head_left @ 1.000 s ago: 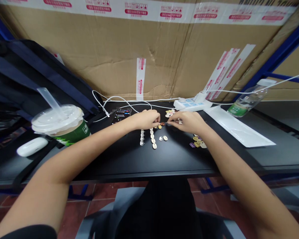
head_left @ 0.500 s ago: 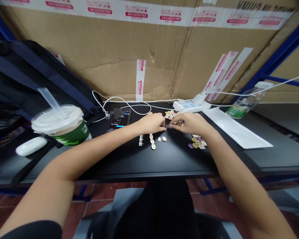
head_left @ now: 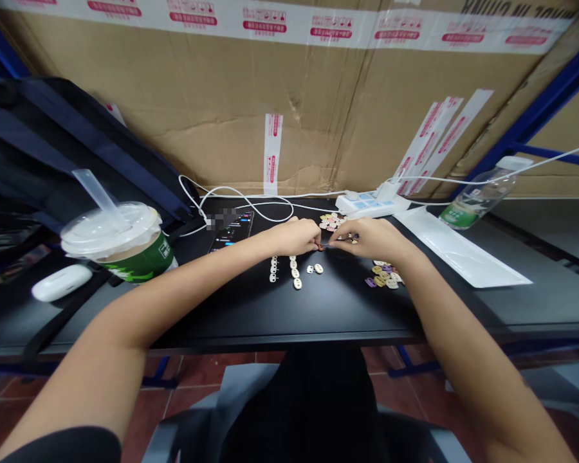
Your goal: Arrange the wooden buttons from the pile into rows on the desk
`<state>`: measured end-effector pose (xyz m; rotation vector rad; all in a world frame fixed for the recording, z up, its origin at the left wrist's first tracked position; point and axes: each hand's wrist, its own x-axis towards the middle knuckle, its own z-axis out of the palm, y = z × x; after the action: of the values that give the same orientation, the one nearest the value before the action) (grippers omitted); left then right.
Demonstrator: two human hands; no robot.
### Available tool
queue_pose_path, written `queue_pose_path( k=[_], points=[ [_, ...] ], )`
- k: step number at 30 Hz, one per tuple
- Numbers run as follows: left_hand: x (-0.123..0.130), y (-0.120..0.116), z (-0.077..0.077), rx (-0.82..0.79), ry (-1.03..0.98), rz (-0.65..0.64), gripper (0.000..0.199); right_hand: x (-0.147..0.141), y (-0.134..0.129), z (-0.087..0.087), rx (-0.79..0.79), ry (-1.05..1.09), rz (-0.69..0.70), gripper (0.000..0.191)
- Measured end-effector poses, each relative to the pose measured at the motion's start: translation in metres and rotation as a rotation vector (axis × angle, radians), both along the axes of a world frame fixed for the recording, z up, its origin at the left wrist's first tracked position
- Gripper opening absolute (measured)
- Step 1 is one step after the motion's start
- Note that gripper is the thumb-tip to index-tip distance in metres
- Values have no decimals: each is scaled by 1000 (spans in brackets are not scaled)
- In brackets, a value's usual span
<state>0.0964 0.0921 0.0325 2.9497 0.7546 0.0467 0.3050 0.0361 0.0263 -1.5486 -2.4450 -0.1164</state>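
Note:
My left hand [head_left: 301, 236] has its fingers pinched on a small reddish-brown piece [head_left: 321, 247] at the middle of the black table. Close by on the right, my right hand [head_left: 357, 235] pinches a thin metallic item whose tip reaches that piece; its exact shape is too small to tell. Below my left hand stand a column of cream oval pieces [head_left: 296, 274] and a column of small white pieces [head_left: 273, 270]. One oval [head_left: 318, 269] lies beside a little white piece [head_left: 310, 269]. Purple, yellow and cream pieces [head_left: 385, 276] are heaped near my right wrist.
Pale pieces [head_left: 331, 222] lie behind my hands, near a white power strip [head_left: 374, 204]. A phone [head_left: 232, 231], lidded cup [head_left: 120, 241] and white case [head_left: 62, 283] are left. A white packet [head_left: 463, 251] and bottle [head_left: 480, 196] are right; cardboard [head_left: 212, 128] stands behind.
Both hands keep nearly the same place and grip. The reddish-brown piece shows slightly more clearly between them, and the view has shifted very slightly.

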Motion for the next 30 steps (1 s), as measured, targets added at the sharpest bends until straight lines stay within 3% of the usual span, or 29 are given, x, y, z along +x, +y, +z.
queue_pose_path(
  k=[30],
  points=[
    [-1,-1,0,27,-6,52,20,0,-2,3,3,-26,-62,15]
  ],
)
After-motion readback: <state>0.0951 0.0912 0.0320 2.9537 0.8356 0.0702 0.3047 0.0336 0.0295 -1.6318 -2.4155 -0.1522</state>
